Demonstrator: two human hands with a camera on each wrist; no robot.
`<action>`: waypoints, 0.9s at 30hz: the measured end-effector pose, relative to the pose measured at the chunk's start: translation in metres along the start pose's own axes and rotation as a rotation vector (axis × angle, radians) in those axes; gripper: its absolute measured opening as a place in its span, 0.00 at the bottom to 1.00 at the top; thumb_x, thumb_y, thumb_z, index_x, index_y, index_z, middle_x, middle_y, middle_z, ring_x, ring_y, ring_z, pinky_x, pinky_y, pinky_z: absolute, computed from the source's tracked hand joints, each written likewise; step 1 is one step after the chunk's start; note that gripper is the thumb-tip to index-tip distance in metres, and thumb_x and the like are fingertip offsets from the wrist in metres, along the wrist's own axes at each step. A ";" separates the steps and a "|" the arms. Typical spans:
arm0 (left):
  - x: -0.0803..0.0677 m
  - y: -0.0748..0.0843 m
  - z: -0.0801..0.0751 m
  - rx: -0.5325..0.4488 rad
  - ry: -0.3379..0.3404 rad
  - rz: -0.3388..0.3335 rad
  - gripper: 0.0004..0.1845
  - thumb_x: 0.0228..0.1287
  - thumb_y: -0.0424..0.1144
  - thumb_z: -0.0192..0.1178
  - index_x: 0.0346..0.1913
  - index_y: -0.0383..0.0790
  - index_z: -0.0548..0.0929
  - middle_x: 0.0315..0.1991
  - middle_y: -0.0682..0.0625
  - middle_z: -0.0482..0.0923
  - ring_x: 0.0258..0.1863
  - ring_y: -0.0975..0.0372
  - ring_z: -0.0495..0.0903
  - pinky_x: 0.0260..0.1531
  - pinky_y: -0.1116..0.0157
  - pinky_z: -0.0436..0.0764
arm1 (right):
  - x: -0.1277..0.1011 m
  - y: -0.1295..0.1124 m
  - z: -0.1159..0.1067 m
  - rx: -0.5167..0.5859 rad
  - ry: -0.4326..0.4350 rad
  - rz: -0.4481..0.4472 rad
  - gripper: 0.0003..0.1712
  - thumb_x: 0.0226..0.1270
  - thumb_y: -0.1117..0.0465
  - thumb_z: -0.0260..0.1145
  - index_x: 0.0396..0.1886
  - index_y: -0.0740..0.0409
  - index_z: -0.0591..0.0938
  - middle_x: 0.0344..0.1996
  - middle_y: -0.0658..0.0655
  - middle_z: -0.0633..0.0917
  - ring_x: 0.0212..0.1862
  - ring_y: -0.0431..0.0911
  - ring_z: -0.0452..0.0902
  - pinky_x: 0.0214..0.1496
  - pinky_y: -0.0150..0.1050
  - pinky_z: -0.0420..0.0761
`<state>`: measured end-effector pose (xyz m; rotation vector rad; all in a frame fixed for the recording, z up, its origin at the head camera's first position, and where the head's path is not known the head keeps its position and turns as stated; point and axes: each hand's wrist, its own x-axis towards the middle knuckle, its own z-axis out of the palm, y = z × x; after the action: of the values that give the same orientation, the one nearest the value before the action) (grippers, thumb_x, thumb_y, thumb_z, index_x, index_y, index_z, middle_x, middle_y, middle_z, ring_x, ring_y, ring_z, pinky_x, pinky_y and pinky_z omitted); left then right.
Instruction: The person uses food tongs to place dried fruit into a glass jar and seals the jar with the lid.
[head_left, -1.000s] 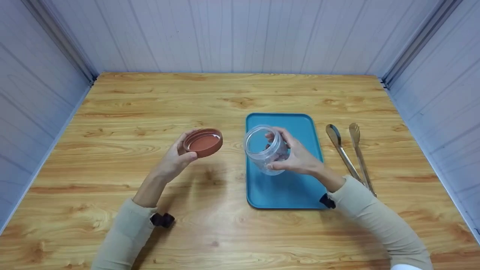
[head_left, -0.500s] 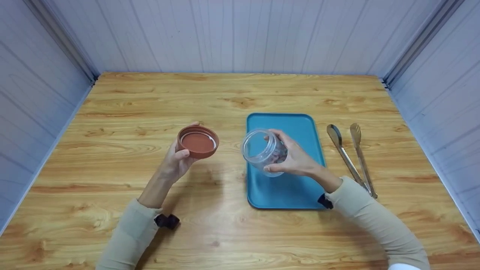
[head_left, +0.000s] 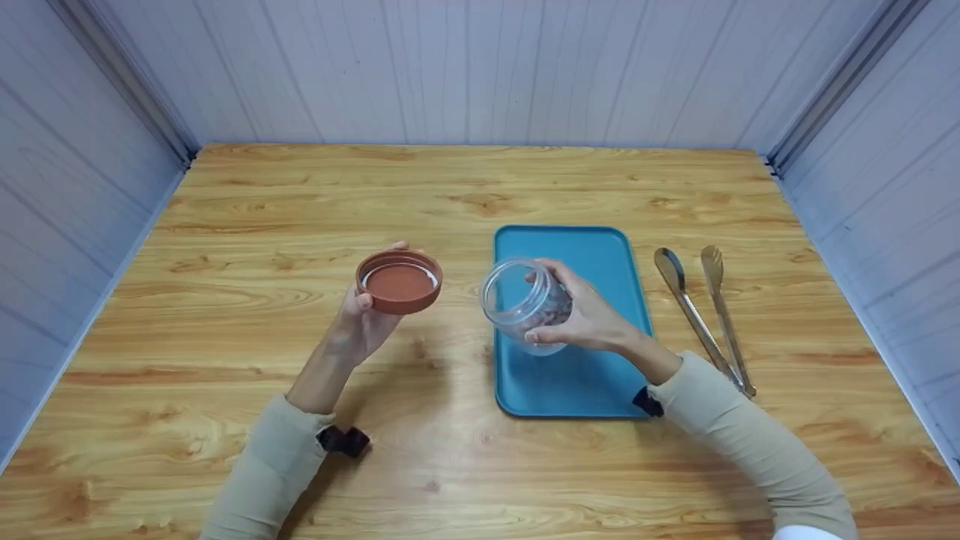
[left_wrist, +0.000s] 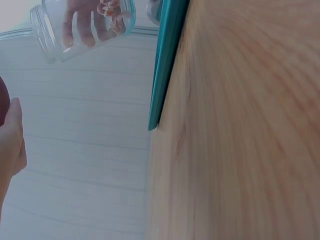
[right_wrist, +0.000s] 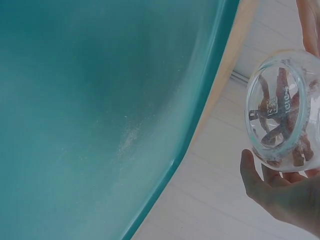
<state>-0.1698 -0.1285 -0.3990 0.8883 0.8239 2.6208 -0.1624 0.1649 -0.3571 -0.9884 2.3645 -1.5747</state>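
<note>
My left hand [head_left: 367, 330] holds a reddish-brown screw lid [head_left: 401, 283] by its edge, with the hollow underside turned up. My right hand [head_left: 596, 321] grips a clear jar [head_left: 529, 313] around its side, above the blue tray [head_left: 574, 386]. The jar is tilted, its open mouth facing left toward the lid, with a gap between the two. Inside, reddish-brown strip-like pieces [right_wrist: 282, 112] lie near the bottom, seen through the base in the right wrist view. Only part of my left hand [left_wrist: 10, 142] shows in the left wrist view.
Metal tongs [head_left: 701, 324] lie on the wooden table [head_left: 225, 300] just right of the tray, their arms spread. Pale crumbs [right_wrist: 130, 140] dot the tray surface. White panel walls [head_left: 465, 75] enclose the table at the back and sides.
The lid has turned so its underside faces up more, and the left forearm has shifted slightly right. The jar has tipped a little further left in the right hand.
</note>
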 end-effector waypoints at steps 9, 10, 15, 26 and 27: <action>-0.001 -0.001 -0.004 -0.033 0.047 -0.036 0.40 0.49 0.33 0.64 0.64 0.37 0.54 0.56 0.35 0.56 0.54 0.42 0.61 0.48 0.42 0.61 | 0.001 -0.002 0.000 -0.055 -0.008 0.042 0.45 0.41 0.66 0.71 0.61 0.66 0.59 0.52 0.62 0.69 0.51 0.53 0.64 0.49 0.54 0.65; -0.001 -0.001 -0.004 -0.031 0.051 -0.041 0.40 0.49 0.32 0.63 0.64 0.38 0.54 0.56 0.35 0.56 0.54 0.42 0.62 0.47 0.42 0.61 | 0.001 -0.002 0.000 -0.065 -0.008 0.046 0.46 0.41 0.65 0.71 0.61 0.66 0.59 0.53 0.62 0.69 0.51 0.53 0.63 0.49 0.54 0.65; -0.002 0.001 0.000 0.045 0.094 -0.057 0.41 0.47 0.32 0.66 0.64 0.42 0.56 0.56 0.37 0.56 0.53 0.45 0.63 0.45 0.47 0.68 | 0.002 -0.006 0.002 -0.115 -0.009 0.033 0.46 0.41 0.64 0.72 0.61 0.67 0.60 0.53 0.66 0.67 0.51 0.53 0.63 0.49 0.53 0.65; -0.003 0.001 0.005 0.435 0.130 -0.129 0.43 0.47 0.33 0.65 0.62 0.37 0.49 0.58 0.39 0.56 0.53 0.50 0.62 0.47 0.58 0.70 | 0.005 0.036 0.007 -0.252 0.021 0.010 0.50 0.37 0.45 0.73 0.60 0.56 0.62 0.52 0.52 0.68 0.51 0.50 0.64 0.49 0.49 0.66; -0.002 0.000 0.006 0.488 0.104 -0.124 0.41 0.48 0.35 0.65 0.62 0.37 0.51 0.58 0.38 0.56 0.53 0.49 0.62 0.47 0.58 0.70 | 0.006 0.036 0.008 -0.257 0.018 0.006 0.50 0.37 0.45 0.73 0.60 0.56 0.62 0.52 0.52 0.68 0.51 0.51 0.64 0.49 0.49 0.66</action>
<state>-0.1650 -0.1270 -0.3959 0.7792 1.5350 2.4108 -0.1796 0.1642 -0.3905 -1.0138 2.6275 -1.3057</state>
